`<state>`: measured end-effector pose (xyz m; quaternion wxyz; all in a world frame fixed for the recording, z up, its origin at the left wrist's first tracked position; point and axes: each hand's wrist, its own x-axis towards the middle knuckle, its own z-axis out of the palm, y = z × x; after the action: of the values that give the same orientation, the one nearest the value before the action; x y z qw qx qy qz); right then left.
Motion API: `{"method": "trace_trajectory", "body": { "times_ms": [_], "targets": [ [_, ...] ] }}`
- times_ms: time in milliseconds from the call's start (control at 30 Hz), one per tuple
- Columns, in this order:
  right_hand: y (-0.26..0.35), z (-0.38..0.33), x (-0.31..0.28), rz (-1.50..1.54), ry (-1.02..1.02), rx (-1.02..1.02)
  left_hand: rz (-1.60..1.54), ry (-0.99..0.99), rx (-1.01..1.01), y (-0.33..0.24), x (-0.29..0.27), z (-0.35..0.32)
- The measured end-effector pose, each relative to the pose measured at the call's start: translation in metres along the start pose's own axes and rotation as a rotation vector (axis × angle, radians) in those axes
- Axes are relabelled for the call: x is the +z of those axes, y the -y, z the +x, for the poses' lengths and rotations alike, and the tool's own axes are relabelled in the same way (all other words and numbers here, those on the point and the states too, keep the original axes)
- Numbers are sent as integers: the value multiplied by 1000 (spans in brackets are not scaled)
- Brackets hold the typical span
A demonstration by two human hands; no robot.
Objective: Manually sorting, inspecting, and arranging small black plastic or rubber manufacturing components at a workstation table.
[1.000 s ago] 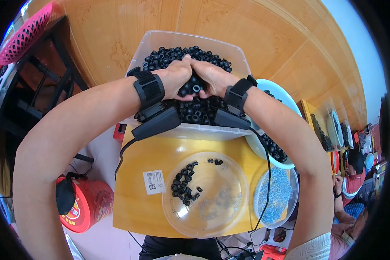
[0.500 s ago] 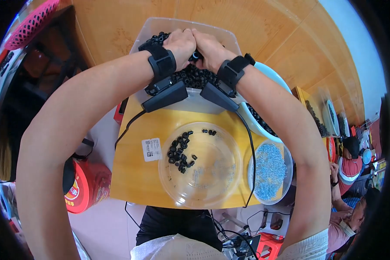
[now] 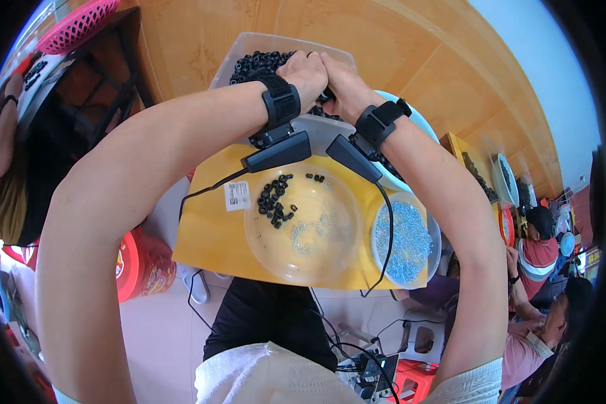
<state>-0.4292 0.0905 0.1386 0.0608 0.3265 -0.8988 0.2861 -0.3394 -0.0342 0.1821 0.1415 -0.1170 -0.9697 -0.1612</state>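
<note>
My left hand point(image 3: 306, 76) and my right hand point(image 3: 344, 81) are together over the clear plastic bin point(image 3: 252, 42) at the far side of the table. Their fingers curl inward and the thumbs sides meet, cupped around small black ring-shaped parts point(image 3: 326, 95). Most fingertips are hidden from above. More black ring-shaped parts point(image 3: 257, 65) fill the bin around the left hand. Nearer me lies a round, clear shallow tray point(image 3: 343, 252), holding a cluster of black parts point(image 3: 272, 200) and a scatter of tiny clear pieces point(image 3: 306, 236).
A white label point(image 3: 236, 195) lies left of the tray. To the right stand a tub of pale blue clear pieces point(image 3: 404, 242) and a light blue basin point(image 3: 421, 124). A black cable point(image 3: 389, 236) hangs from my right wrist device. Co-workers point(image 3: 542, 252) sit at far right.
Both hands have shifted slightly right over the bin and stay together. The whole view has tilted, so the table and tray appear higher.
</note>
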Motion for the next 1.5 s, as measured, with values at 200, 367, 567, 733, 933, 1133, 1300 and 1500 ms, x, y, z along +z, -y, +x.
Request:
{"method": "trace_trajectory", "body": {
  "times_ms": [200,367,567,733,933,1133,1300,1500],
  "targets": [
    [41,-42,-22,-215,102,38,-113,-89,72,-9,10,-26],
    [43,-77,-14,-116,45,-15,-423,-70,-76,-23,31,-44],
    [11,-111,43,-98,59,-74,-355,-94,-93,-23,68,-90],
    [-26,-147,109,287,-12,182,-362,81,-138,-3,140,-114],
    [40,-157,102,631,-160,670,-912,20,-682,-20,135,-127],
    [49,-158,101,760,-163,814,-809,-120,-667,-34,128,-140],
    [35,-162,113,688,-186,739,-771,-122,-613,-33,131,-146],
    [57,-162,92,547,-63,718,-825,-59,-559,-19,138,-149]
  ]
}}
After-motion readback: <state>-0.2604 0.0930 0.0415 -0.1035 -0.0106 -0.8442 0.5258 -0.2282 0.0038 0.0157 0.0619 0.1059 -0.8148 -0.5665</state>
